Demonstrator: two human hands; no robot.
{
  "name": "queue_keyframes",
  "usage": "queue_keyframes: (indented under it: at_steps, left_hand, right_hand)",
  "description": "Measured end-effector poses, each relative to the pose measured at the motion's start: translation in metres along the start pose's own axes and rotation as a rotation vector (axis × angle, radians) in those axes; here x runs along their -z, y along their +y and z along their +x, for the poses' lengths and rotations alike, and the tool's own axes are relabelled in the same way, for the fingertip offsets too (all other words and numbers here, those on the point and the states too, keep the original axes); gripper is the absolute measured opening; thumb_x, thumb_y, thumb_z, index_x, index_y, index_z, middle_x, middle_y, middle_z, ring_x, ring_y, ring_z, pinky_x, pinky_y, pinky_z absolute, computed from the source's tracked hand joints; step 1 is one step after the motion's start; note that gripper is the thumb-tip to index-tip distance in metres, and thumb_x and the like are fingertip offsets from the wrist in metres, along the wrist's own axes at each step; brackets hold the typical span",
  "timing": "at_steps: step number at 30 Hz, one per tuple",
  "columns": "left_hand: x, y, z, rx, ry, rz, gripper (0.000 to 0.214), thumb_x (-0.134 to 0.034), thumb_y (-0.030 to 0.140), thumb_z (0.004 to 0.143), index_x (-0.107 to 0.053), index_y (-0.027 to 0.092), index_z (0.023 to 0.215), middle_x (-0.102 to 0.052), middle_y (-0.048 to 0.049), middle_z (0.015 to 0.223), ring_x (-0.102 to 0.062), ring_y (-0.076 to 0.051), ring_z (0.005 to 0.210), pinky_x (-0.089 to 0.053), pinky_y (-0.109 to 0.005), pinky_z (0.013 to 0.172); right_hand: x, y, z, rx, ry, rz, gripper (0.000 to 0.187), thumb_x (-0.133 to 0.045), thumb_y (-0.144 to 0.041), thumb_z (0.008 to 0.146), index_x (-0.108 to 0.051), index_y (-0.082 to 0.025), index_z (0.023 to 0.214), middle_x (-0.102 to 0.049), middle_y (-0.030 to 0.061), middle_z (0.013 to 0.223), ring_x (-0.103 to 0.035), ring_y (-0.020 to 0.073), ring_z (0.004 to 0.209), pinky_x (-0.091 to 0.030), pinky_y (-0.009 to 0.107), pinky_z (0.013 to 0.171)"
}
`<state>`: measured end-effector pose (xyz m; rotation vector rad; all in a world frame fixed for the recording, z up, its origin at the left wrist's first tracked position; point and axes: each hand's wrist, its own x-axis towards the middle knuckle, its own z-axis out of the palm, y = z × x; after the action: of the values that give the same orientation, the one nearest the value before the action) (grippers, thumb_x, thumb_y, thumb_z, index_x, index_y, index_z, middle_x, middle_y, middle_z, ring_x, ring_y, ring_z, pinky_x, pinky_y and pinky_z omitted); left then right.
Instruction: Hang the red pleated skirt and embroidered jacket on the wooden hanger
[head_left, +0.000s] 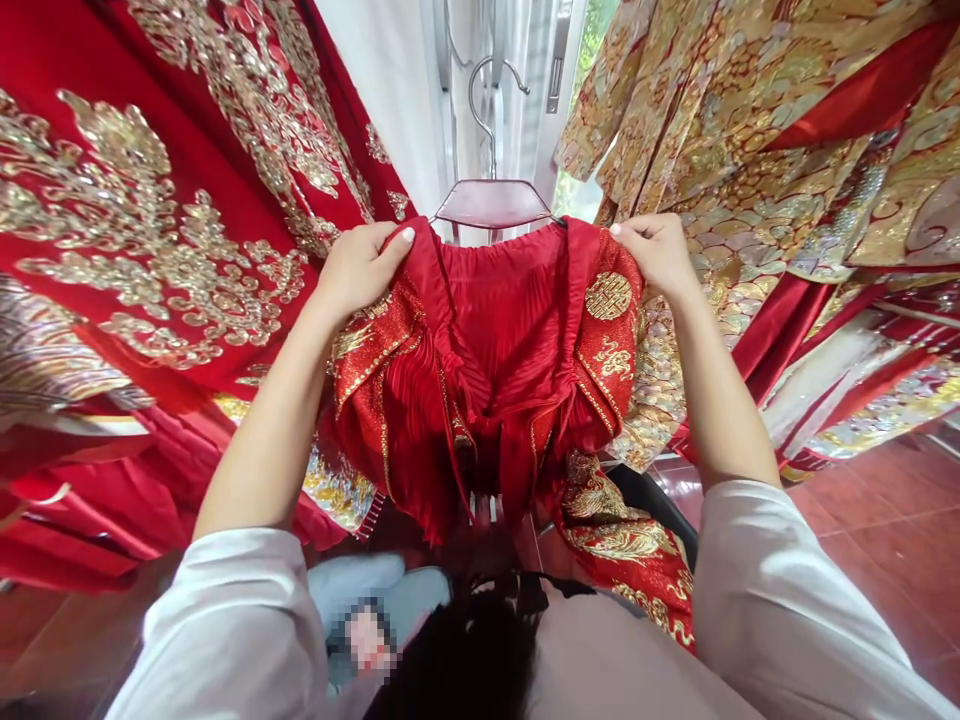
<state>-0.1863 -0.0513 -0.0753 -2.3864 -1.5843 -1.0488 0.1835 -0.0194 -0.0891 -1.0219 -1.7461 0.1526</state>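
Note:
A red pleated skirt (510, 300) with gold-embroidered panels and a gathered waistband hangs from a hanger (493, 203) that has a metal hook and a pale reddish centre piece. My left hand (365, 262) pinches the waistband at its left end, thumb on top. At the opposite end my right hand (658, 250) grips the waistband in the same way. Between my hands the waistband is spread wide, and its front edge sags towards me. The fingers under the cloth are partly hidden.
Red garments with gold sequins (150, 230) hang close on the left. Gold patterned robes (750, 150) crowd the right side. Red and gold embroidered cloth (630, 540) drapes over a dark edge below. Reddish floor tiles (877, 530) show at the lower right.

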Motion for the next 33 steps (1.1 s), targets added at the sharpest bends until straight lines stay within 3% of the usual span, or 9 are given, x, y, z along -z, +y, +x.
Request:
queue_keyframes:
  at_steps: [4, 8, 11, 14, 19, 24, 27, 29, 33]
  left_hand:
    - [0.000, 0.002, -0.002, -0.001, 0.007, 0.070, 0.038, -0.037, 0.039, 0.096, -0.034, 0.018, 0.063, -0.043, 0.0010, 0.062, -0.036, -0.012, 0.059, -0.023, -0.024, 0.060]
    - [0.000, 0.001, -0.001, -0.011, -0.006, 0.101, 0.035, -0.035, 0.040, 0.095, -0.038, 0.019, 0.067, -0.047, -0.0011, 0.066, -0.039, -0.014, 0.060, -0.027, -0.025, 0.063]
    - [0.001, 0.002, -0.001, -0.014, -0.011, 0.137, 0.035, -0.033, 0.042, 0.094, -0.039, 0.019, 0.069, -0.048, -0.0025, 0.066, -0.042, -0.016, 0.061, -0.031, -0.026, 0.065]
    - [0.001, 0.003, 0.000, -0.006, -0.023, 0.167, 0.034, -0.033, 0.042, 0.094, -0.037, 0.019, 0.070, -0.049, -0.0037, 0.067, -0.046, -0.018, 0.064, -0.035, -0.029, 0.068]
    - [-0.003, -0.001, 0.004, -0.045, -0.041, 0.099, 0.034, -0.032, 0.043, 0.093, -0.040, 0.019, 0.069, -0.054, -0.0046, 0.070, -0.051, -0.019, 0.068, -0.040, -0.031, 0.072]
    - [-0.011, -0.013, 0.012, -0.077, -0.054, -0.074, 0.032, -0.038, 0.042, 0.090, -0.048, 0.019, 0.072, -0.056, -0.0032, 0.071, -0.053, -0.019, 0.071, -0.042, -0.029, 0.075]
    - [-0.014, -0.019, 0.015, -0.098, -0.079, -0.179, 0.031, -0.038, 0.041, 0.089, -0.053, 0.018, 0.075, -0.057, -0.0039, 0.075, -0.054, -0.019, 0.073, -0.043, -0.029, 0.076]
    - [-0.014, -0.021, 0.014, -0.117, -0.084, -0.202, 0.030, -0.041, 0.041, 0.087, -0.056, 0.017, 0.080, -0.059, -0.0050, 0.079, -0.055, -0.019, 0.075, -0.044, -0.030, 0.077]
    - [-0.012, -0.018, 0.010, -0.121, -0.007, -0.162, 0.028, -0.049, 0.043, 0.082, -0.058, 0.018, 0.093, -0.060, -0.0045, 0.082, -0.054, -0.020, 0.079, -0.042, -0.030, 0.079]
  right_hand:
    - [-0.019, -0.005, -0.050, -0.016, 0.438, -0.290, 0.026, -0.050, -0.040, 0.087, -0.058, -0.017, 0.077, -0.055, 0.0049, 0.076, -0.050, 0.0165, 0.072, -0.041, 0.034, 0.073]
    - [-0.040, -0.003, -0.095, -0.158, 0.532, -0.364, 0.023, -0.047, -0.038, 0.089, -0.053, -0.017, 0.082, -0.053, 0.0048, 0.078, -0.049, 0.0166, 0.073, -0.040, 0.035, 0.074]
    - [-0.048, -0.001, -0.105, -0.273, 0.490, -0.258, 0.026, -0.050, -0.041, 0.087, -0.048, -0.017, 0.077, -0.048, 0.0006, 0.070, -0.044, 0.0130, 0.064, -0.036, 0.030, 0.067]
    - [-0.041, 0.000, -0.103, -0.315, 0.417, -0.100, 0.037, -0.048, -0.048, 0.087, -0.039, -0.019, 0.065, -0.039, -0.0031, 0.061, -0.035, 0.0102, 0.057, -0.030, 0.027, 0.060]
    - [0.009, 0.001, -0.090, -0.270, 0.248, 0.150, 0.052, -0.058, -0.068, 0.072, -0.040, -0.020, 0.062, -0.033, -0.0052, 0.056, -0.026, 0.0079, 0.052, -0.021, 0.025, 0.051]
    - [0.051, 0.018, -0.043, -0.164, 0.283, 0.218, 0.055, -0.067, -0.067, 0.063, -0.038, -0.022, 0.052, -0.028, -0.0059, 0.049, -0.020, 0.0074, 0.049, -0.015, 0.028, 0.049]
    - [0.047, 0.028, -0.022, -0.245, 0.055, 0.113, 0.048, -0.072, -0.057, 0.064, -0.045, -0.021, 0.050, -0.035, -0.0043, 0.046, -0.025, 0.0072, 0.048, -0.017, 0.027, 0.048]
    - [0.039, 0.026, -0.017, -0.218, -0.049, 0.018, 0.042, -0.069, -0.055, 0.069, -0.055, -0.018, 0.055, -0.047, -0.0010, 0.051, -0.035, 0.0088, 0.049, -0.024, 0.026, 0.048]
    - [0.023, -0.008, -0.014, 0.079, 0.001, -0.141, 0.031, -0.060, -0.048, 0.080, -0.067, -0.021, 0.093, -0.067, 0.0073, 0.092, -0.058, 0.0186, 0.078, -0.044, 0.031, 0.066]
